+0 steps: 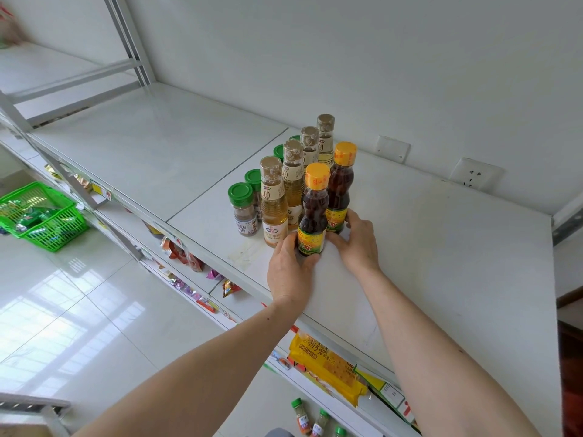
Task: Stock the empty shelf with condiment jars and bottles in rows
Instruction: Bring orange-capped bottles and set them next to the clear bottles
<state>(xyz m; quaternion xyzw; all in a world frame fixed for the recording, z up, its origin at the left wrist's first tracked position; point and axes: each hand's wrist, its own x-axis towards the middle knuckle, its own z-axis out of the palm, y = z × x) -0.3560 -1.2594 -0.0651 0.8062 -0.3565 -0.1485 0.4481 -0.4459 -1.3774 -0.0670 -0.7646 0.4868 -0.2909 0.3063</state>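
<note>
1. The left hand (288, 272) has its fingers curled round the lower body of the front dark bottle (313, 212), thumb across the label near the base; the grip is closed on it.
2. The right hand (358, 239) has its fingertips pressed to the base of the rear dark bottle (340, 187), fingers spread on its right side, touching it but not wrapped round it as far as can be seen.
3. Both dark bottles have yellow caps and yellow-green labels and stand upright on the top shelf (441, 263), one directly behind the other, forming the rightmost row.
4. Just beside them on the left stands a row of four pale vinegar bottles (273, 203) with tan caps, running from the front of the shelf toward the wall.
5. Left of that is a row of short spice jars (242, 209) with green lids, partly hidden behind the vinegar bottles farther back.
6. The remainder of the white shelf to either side carries nothing else visible.
7. Lower shelves hold snack packets, among them a yellow packet (325, 364) below the right forearm.
8. More green-lidded jars (301, 416) lie on the floor at the bottom edge.
9. A green basket (47, 216) with goods sits on the tiled floor at far left.
</note>
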